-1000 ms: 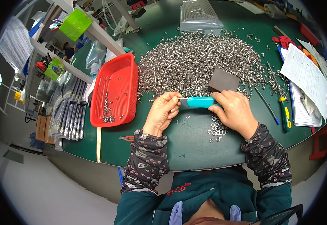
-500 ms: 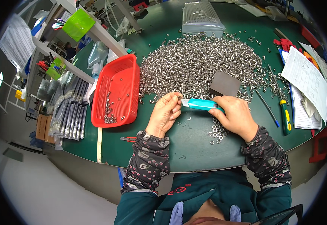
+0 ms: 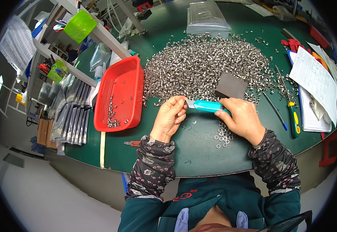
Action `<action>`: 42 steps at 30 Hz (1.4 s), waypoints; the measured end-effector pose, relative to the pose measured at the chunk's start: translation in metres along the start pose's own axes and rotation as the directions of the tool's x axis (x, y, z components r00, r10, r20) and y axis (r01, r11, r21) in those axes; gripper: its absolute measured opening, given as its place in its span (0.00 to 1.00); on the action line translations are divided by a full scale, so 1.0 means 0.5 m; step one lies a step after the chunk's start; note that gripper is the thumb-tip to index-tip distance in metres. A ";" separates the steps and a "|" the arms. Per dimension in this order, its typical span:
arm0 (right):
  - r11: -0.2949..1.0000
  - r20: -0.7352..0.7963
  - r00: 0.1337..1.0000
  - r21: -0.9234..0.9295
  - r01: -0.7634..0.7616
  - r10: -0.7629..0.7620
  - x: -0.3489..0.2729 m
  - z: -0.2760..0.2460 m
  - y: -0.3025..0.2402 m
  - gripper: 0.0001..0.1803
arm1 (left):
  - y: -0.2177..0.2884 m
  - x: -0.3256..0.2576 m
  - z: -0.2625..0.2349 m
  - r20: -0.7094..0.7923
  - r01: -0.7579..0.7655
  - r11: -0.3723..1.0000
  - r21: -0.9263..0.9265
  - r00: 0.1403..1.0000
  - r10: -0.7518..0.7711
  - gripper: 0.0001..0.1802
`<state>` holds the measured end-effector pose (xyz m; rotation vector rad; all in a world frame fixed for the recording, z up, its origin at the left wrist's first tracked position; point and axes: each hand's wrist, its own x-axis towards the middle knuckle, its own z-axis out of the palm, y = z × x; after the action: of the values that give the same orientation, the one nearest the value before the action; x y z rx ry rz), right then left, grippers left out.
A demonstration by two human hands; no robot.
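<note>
My right hand [image 3: 241, 118] is closed round a turquoise utility knife [image 3: 207, 106], its blade pointing left. The blade's tip reaches the fingertips of my left hand [image 3: 170, 115], which pinch a small metal ring [image 3: 185, 102], mostly hidden by the fingers. Beyond both hands spreads a large heap of small shiny metal rings [image 3: 207, 62]. A dark grey block [image 3: 231, 86] rests on the near edge of that heap, just past my right hand. Below the knife, a small group of rings [image 3: 224, 136] lies loose on the green table, with thin dark shavings [image 3: 188, 161] nearer me.
A red plastic basket [image 3: 137, 96] with some rings inside stands on the left. Near it lies a small red cutter [image 3: 133, 143]. To the right are a blue-tipped pen [image 3: 276, 112], a yellow-green-handled screwdriver [image 3: 294, 121] and papers on a clipboard [image 3: 315, 85]. Plastic-wrapped packs [image 3: 70, 121] line the far left.
Almost nothing differs. The knife and both hands have shifted only very slightly, with the blade still at the left fingertips.
</note>
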<state>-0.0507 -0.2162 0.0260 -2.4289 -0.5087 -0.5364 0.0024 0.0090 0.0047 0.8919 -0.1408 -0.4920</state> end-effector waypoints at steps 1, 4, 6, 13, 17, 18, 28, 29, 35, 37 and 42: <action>0.999 0.016 1.000 0.029 -0.024 0.024 0.001 -0.002 0.001 0.13 | 0.001 0.000 0.001 -0.017 -0.008 1.000 0.023 1.000 0.009 0.08; 0.998 0.061 0.997 0.050 -0.047 0.044 0.001 -0.005 0.001 0.13 | 0.002 0.000 0.002 -0.028 -0.018 0.998 0.052 0.999 0.020 0.07; 0.998 0.090 0.995 0.043 -0.047 0.043 0.001 -0.004 0.002 0.13 | 0.001 0.000 0.001 -0.024 -0.019 0.998 0.057 1.000 0.020 0.07; 0.999 0.024 1.000 0.032 -0.016 0.015 0.005 -0.004 0.001 0.12 | -0.001 -0.002 0.000 -0.014 0.004 1.000 0.013 1.000 -0.004 0.08; 0.998 -0.144 0.989 0.068 -0.001 0.011 0.008 -0.007 0.012 0.12 | -0.001 -0.001 0.006 -0.003 0.046 0.992 -0.120 0.999 -0.046 0.11; 0.998 -0.145 0.989 0.071 0.004 0.006 0.008 -0.006 0.012 0.12 | -0.001 -0.001 0.006 -0.005 0.041 0.992 -0.119 0.999 -0.041 0.11; 0.998 -0.099 0.995 0.055 -0.006 0.012 0.007 -0.005 0.009 0.13 | 0.001 0.001 0.005 -0.076 0.112 0.981 -0.157 0.989 -0.125 0.16; 0.998 -0.095 0.995 0.058 -0.003 0.009 0.008 -0.006 0.009 0.13 | 0.001 0.001 0.004 -0.070 0.118 0.979 -0.168 0.989 -0.131 0.16; 0.998 -0.098 0.995 0.062 0.011 -0.005 0.005 -0.006 0.005 0.12 | 0.001 -0.002 0.001 -0.066 0.136 0.974 -0.179 0.987 -0.150 0.16; 0.998 -0.090 0.996 0.064 0.008 -0.002 0.004 -0.005 0.005 0.12 | 0.001 -0.003 0.004 -0.074 0.141 0.976 -0.164 0.985 -0.155 0.17; 0.997 -0.089 0.996 0.076 -0.009 0.016 -0.002 -0.007 0.005 0.12 | -0.003 -0.004 0.009 -0.065 0.116 0.981 -0.153 0.990 -0.127 0.15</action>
<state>-0.0509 -0.2204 0.0269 -2.3230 -0.4673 -0.6070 -0.0014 0.0059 0.0065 0.7735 0.0187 -0.5746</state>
